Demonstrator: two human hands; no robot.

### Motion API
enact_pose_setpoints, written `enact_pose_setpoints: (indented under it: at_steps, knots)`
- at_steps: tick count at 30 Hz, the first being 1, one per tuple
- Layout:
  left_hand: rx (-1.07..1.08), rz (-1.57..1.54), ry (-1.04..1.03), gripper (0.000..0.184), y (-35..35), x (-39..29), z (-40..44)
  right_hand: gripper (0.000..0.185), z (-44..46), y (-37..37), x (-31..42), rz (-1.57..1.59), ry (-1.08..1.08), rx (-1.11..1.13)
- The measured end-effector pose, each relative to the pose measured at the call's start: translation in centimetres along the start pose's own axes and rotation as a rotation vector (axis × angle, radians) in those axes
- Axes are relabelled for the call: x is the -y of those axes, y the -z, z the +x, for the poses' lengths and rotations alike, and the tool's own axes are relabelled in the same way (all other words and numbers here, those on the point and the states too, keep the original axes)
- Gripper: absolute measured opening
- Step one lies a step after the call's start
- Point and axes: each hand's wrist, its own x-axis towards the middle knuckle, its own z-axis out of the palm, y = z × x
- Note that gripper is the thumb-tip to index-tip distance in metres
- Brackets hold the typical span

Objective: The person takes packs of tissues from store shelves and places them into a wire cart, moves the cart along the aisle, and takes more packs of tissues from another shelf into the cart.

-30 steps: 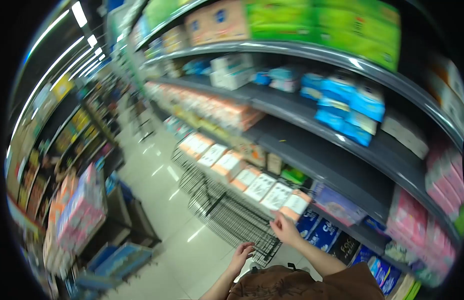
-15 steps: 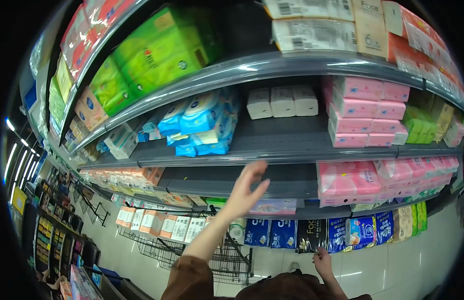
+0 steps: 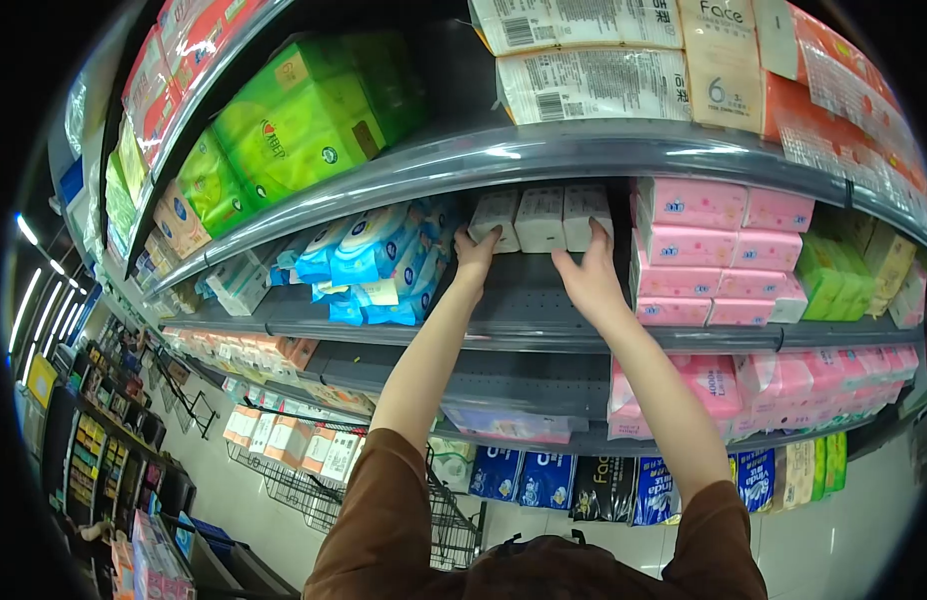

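Note:
Three white tissue packs stand side by side on the middle shelf: a left pack, a centre pack and a right pack. At the lower left corner of the left pack is my left hand, its thumb across the pack's front and its fingers by the outer side. My right hand reaches the right pack, fingers at its outer side and thumb apart, below the centre pack. Both hands look open, with fingers spread. How firmly they touch the packs cannot be made out.
Blue wipes packs are piled left of my left hand. Pink tissue packs are stacked to the right. The upper shelf edge runs above my hands. A wire cart stands below left.
My left hand has moved up from the lower shelf to the white packs. My right hand has risen from low near the floor packs to the row's right end. The view has shifted slightly.

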Motion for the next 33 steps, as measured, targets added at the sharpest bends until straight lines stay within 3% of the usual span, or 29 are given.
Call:
enact_pose_setpoints:
  at_steps: [3,6,7,10,13,16,17,25,28,30,33]
  knots:
    - [0.011,-0.095,0.030,0.095,-0.9,0.2,1.8,0.091,6.2,-3.6,-4.2,-0.326,-0.351,-0.121]
    - [0.028,-0.183,-0.003,0.098,-1.1,0.2,2.4,0.092,8.3,-6.1,-9.9,-0.387,-0.315,-0.308]
    - [0.009,-0.217,-0.010,0.099,-1.1,0.9,3.1,0.089,8.3,-5.7,-10.7,-0.192,-0.357,-0.237]
    - [0.004,-0.205,-0.049,0.095,-1.5,2.1,4.7,0.080,8.7,-7.2,-12.9,-0.172,-0.350,-0.405]
    - [-0.066,-0.037,-0.112,0.087,-2.1,3.4,5.0,0.072,8.7,-6.2,-12.3,0.090,-0.378,-0.408]
    - [-0.100,0.024,-0.045,0.083,-1.4,2.6,4.6,0.064,7.8,-5.0,-9.4,0.023,-0.376,-0.424]
    - [-0.155,0.133,0.019,0.070,-1.4,1.7,4.0,0.055,7.8,-5.0,-9.2,-0.058,-0.284,-0.434]
    - [-0.269,-0.059,0.021,0.067,-0.3,4.0,5.6,0.046,3.8,-3.0,-1.2,-0.054,0.119,-0.321]
    - [-0.250,-0.117,0.038,0.060,-0.1,2.9,4.7,0.046,1.3,-1.7,0.3,0.100,0.051,-0.193]
    - [-0.182,-0.329,0.049,0.059,0.3,2.3,4.3,0.050,-0.5,-1.5,0.7,0.180,0.084,-0.156]
    - [-0.273,-0.408,0.018,0.056,0.5,1.2,3.8,0.053,-4.0,-0.9,2.7,0.143,0.217,-0.140]
